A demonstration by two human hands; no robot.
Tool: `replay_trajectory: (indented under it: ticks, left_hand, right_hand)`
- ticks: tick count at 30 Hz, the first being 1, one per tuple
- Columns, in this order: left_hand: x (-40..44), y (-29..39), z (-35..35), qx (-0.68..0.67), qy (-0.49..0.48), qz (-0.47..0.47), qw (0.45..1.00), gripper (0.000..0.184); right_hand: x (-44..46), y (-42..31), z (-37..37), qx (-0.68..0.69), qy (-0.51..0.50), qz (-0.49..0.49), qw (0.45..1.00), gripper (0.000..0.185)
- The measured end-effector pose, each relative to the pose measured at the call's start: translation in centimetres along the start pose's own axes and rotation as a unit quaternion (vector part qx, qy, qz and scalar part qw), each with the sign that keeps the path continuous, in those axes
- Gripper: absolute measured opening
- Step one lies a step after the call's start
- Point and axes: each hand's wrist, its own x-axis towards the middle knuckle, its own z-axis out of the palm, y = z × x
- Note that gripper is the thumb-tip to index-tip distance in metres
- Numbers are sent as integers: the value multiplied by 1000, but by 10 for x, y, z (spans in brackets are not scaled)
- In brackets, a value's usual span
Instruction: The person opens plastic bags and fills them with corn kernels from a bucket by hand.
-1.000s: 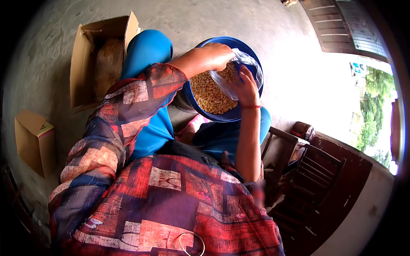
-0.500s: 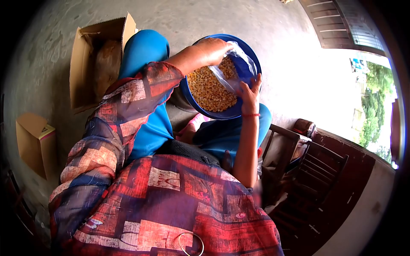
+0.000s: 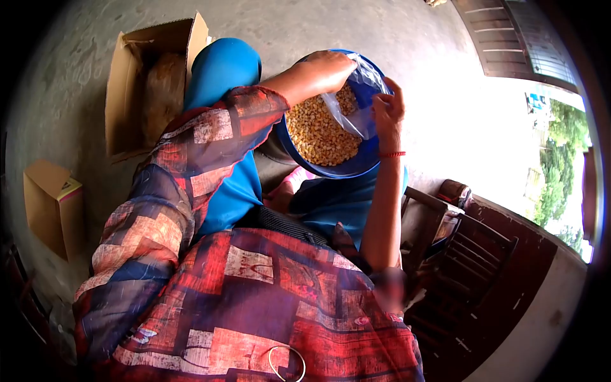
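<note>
A blue bucket (image 3: 294, 150) stands between my knees, holding many yellow-brown pieces that look like corn kernels (image 3: 318, 134). Over its far right side lies a clear plastic bag (image 3: 347, 121), its mouth spread across the kernels. At the far rim, my left hand (image 3: 330, 70) is closed on the bag's edge, its fingertips partly hidden. My right hand (image 3: 389, 113), with a red bracelet at the wrist, pinches the bag's edge at the right rim, fingers bent. What the bag holds, if anything, I cannot make out.
An open cardboard box (image 3: 121, 95) with a plastic-wrapped brown bundle (image 3: 162, 95) sits left of my knee. Nearer stands a smaller carton (image 3: 48, 210). Dark wooden furniture (image 3: 471, 248) is at my right, beside a bright doorway (image 3: 509, 140).
Both hands and the bag have shifted slightly right in view, partly with the camera. My right hand's fingers have gone from spread to bent closed on the bag's edge.
</note>
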Motion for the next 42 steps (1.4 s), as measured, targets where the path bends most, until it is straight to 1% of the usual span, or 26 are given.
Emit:
replay_trajectory:
  ticks: [1,3,5,7,9,11,13,14,15,17,19,21,23,25,26,28,29,31,33,34,35,37,38,39,41,42]
  left_hand:
    - [1,1,-2,-7,-2,-17,1000,41]
    - [0,4,-7,-12,-4,-33,999,41]
    - [0,2,-9,-46,51,-49,996,41]
    - [0,-2,-6,-55,95,-48,993,42]
    - [3,-5,-4,-53,143,-35,988,44]
    - [5,-4,-5,-28,172,-38,984,45]
    - [10,-4,-6,8,205,-58,977,45]
    - [13,-8,-4,28,210,-62,975,44]
    - [15,-10,-2,27,209,-62,976,44]
    - [16,-14,-3,34,168,-94,981,28]
    - [16,-18,-5,22,152,-108,982,28]
    - [16,-21,-8,19,96,-175,980,36]
    - [18,-28,-9,-1,93,-187,978,35]
    - [20,-33,-10,-63,36,-211,975,35]
    - [20,-34,-10,-78,46,-202,975,37]
    - [20,-31,-12,-98,86,-189,973,31]
    - [20,-29,-16,-118,125,-175,969,28]
    - [19,-24,-27,-134,102,-190,967,30]
    - [11,-12,-33,-97,207,-192,954,28]
    - [17,-17,-32,-111,329,-77,935,14]
    - [25,-21,-27,-110,328,-76,935,14]
    - [35,-24,-17,-111,338,116,927,27]
    - [28,-19,-10,-101,283,112,947,32]
    - [26,-17,-6,-84,163,57,981,39]
    - [25,-17,7,-34,52,-33,998,50]
    - [26,-22,11,-29,31,-36,998,57]
  right_hand:
    - [0,-2,0,36,-59,-12,998,58]
    - [4,-2,7,30,-75,-34,996,60]
    - [14,8,16,-101,29,-73,992,63]
    - [21,7,16,-85,35,-34,995,65]
    - [20,0,12,-148,81,-147,975,66]
    - [23,-1,9,-156,78,-113,978,63]
    - [30,3,7,-316,86,-193,925,60]
    - [30,0,6,-336,74,-132,930,52]
    - [32,-4,4,-336,73,-132,930,52]
    - [40,-10,3,-427,27,7,904,45]
    - [54,18,-2,-455,47,-29,889,37]
    - [72,52,-12,-352,-43,73,932,36]
    - [68,57,-20,-331,-47,40,942,38]
    - [65,61,-28,-256,-96,112,955,37]
    - [62,65,-30,-256,-96,112,955,37]
    - [52,68,-31,37,-156,86,983,42]
    - [47,66,-31,38,-156,87,983,42]
    - [41,60,-33,56,15,41,997,53]
    - [37,46,-35,-2,75,-46,996,58]
    - [33,35,-36,-42,84,-103,990,57]
    - [28,25,-35,-83,93,-160,979,57]
    - [29,25,-27,-119,41,-279,952,58]
    - [27,26,-25,-211,17,-294,932,59]
    - [20,28,-25,-278,-9,-255,926,58]
    - [13,35,-24,-217,3,-252,943,57]
    - [9,38,-25,-216,0,-253,943,57]
